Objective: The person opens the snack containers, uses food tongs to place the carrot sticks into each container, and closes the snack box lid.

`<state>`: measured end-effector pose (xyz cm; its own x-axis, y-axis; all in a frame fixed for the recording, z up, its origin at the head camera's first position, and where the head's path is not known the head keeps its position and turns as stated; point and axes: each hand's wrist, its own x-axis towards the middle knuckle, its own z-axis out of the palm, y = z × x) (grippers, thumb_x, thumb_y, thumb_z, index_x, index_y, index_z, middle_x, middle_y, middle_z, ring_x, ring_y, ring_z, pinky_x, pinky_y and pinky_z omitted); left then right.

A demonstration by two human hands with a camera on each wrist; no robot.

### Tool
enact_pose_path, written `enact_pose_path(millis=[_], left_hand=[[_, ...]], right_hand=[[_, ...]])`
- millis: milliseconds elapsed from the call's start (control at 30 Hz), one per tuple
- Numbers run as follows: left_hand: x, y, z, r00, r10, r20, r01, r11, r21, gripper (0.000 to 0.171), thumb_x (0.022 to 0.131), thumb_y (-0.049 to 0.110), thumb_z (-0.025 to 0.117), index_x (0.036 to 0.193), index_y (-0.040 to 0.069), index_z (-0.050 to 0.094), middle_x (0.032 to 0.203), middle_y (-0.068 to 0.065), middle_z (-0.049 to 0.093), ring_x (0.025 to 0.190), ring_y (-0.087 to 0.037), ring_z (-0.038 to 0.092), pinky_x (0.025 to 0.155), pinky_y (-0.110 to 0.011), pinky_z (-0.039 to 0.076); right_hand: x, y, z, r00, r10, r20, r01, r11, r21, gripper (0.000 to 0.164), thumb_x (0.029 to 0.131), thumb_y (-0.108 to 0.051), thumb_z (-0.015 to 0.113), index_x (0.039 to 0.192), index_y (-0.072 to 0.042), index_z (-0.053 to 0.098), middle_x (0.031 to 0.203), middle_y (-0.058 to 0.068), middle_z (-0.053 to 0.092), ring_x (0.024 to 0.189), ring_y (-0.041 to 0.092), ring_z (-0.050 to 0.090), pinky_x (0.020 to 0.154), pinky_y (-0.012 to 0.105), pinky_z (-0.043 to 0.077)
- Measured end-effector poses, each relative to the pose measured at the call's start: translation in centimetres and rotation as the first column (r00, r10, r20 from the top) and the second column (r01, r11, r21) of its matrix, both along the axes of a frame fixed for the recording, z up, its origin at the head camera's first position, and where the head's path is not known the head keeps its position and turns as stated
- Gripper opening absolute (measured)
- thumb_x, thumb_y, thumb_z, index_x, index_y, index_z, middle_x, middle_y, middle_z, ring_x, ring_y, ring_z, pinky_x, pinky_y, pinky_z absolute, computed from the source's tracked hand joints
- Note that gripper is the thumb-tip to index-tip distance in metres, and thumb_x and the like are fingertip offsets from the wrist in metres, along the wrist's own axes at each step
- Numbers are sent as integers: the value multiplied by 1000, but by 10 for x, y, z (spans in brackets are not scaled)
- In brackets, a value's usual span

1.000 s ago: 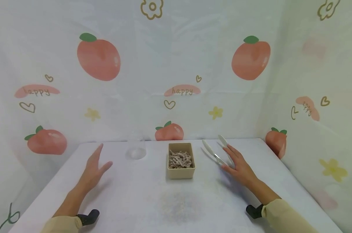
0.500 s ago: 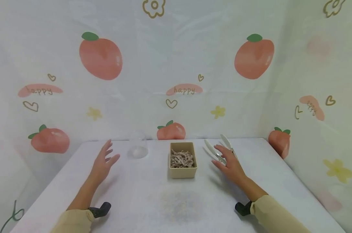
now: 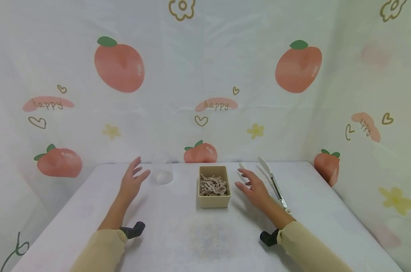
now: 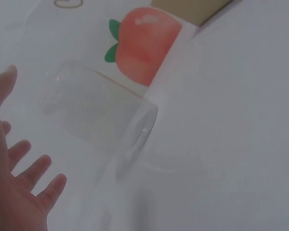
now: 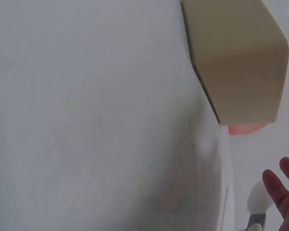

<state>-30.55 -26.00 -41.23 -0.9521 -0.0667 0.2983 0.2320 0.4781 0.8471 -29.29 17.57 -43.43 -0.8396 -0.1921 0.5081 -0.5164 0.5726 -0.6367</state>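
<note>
A clear glass (image 3: 162, 169) stands near the back of the table, just right of my left hand (image 3: 132, 181). That hand has loosely spread fingers and is apart from the glass; in the left wrist view the glass (image 4: 98, 108) shows beside the fingertips. A tan rectangular box (image 3: 214, 202) holds greyish-brown dried strips (image 3: 213, 186). To its right hovers my right hand (image 3: 254, 189), fingers relaxed and holding nothing. The right wrist view shows the box's plain side (image 5: 238, 57). Behind and right of that hand lie tongs (image 3: 277, 187) with whitish tips, one arm partly hidden.
The white table (image 3: 151, 241) ends at a cloth backdrop (image 3: 205, 56) printed with peaches and flowers, which also closes off the right side. A faint greyish patch (image 3: 210, 238) marks the tabletop in front of the box. Black wrist mounts (image 3: 133, 229) sit at the cuffs.
My left hand has moved right, closer to the glass. My right hand has moved left, away from the tongs and towards the box. The box and glass stay in place.
</note>
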Motion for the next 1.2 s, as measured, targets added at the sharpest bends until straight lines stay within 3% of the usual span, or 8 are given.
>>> enact_pose_path(millis=[167,367,600,833,1033,1200], left_hand=[[-11,7,-1,1000,5,18,-5,1000,25,78,96,40,60,156,12,18,157,-17,24,139,-39,29,106,-57,32],[-23,13,1,999,17,46,-17,1000,7,77,96,33,62,155,11,18,158,-18,22,140,-40,27,108,-57,29],[-37,24,1,997,11,78,-11,1000,10,83,94,37,64,156,11,15,159,-18,18,141,-41,25,108,-58,28],[-47,39,-2,996,28,89,-30,999,18,90,92,34,67,156,12,8,160,-17,15,141,-41,23,106,-60,29],[-53,44,-3,990,62,125,-67,997,34,95,89,32,71,157,14,6,159,-20,14,141,-43,21,109,-60,23],[-55,46,-3,985,83,150,-89,995,35,97,89,31,71,156,13,4,158,-24,13,141,-43,22,110,-58,23]], right_hand=[[-5,-8,1,996,16,82,-12,999,-49,49,92,-18,68,136,-3,52,136,16,54,117,33,56,85,47,52],[-9,-19,2,977,61,205,-46,996,-75,50,96,-21,63,141,-5,48,141,16,50,123,35,51,93,53,46],[-10,-26,3,973,76,217,-69,997,-43,54,94,-21,64,142,-4,47,137,19,53,121,38,53,94,55,45],[-14,-24,2,948,80,307,-80,997,-13,59,92,-27,67,145,-10,46,142,15,50,124,36,52,99,57,39],[-13,-21,-1,918,160,364,-149,987,-58,57,93,-28,66,144,-10,48,144,14,48,127,38,48,102,58,36],[-13,-21,-3,912,199,360,-178,980,-92,55,94,-26,65,142,-8,49,145,15,46,127,40,47,102,55,37]])
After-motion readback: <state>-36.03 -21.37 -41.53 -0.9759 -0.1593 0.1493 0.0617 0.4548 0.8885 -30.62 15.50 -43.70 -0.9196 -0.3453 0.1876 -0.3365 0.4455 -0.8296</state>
